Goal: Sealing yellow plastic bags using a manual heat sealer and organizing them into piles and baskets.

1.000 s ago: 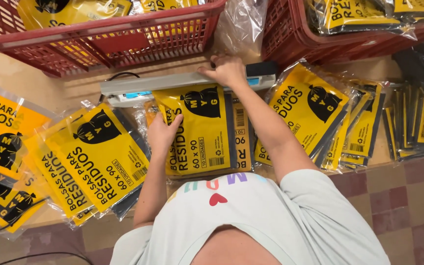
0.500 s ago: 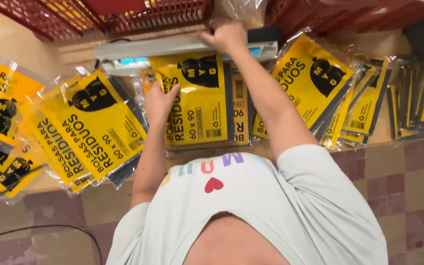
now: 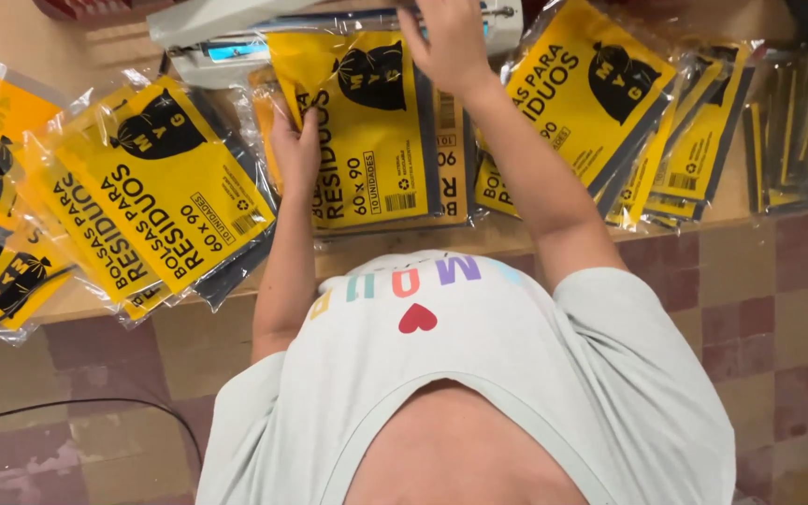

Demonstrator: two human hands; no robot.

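A yellow package (image 3: 367,131) of black bags in clear plastic lies on the table in front of me, on top of another like it. My left hand (image 3: 296,150) grips its left edge with curled fingers. My right hand (image 3: 446,42) rests at the package's top edge, next to a white heat sealer (image 3: 226,19). Its fingertips run out of the top of the view. The sealer's white bar slants upward at the left.
More yellow packages are fanned out in a pile at the left (image 3: 161,187), a pile at the right (image 3: 582,93) and a darker stack at the far right (image 3: 797,131). The wooden table's front edge (image 3: 516,234) is close to my body. A black cable (image 3: 77,407) lies on the tiled floor.
The view has tilted down, so the red baskets have left the top of the frame. My right hand came off the sealer's bar, which now slants up. My left hand stays on the package's edge.
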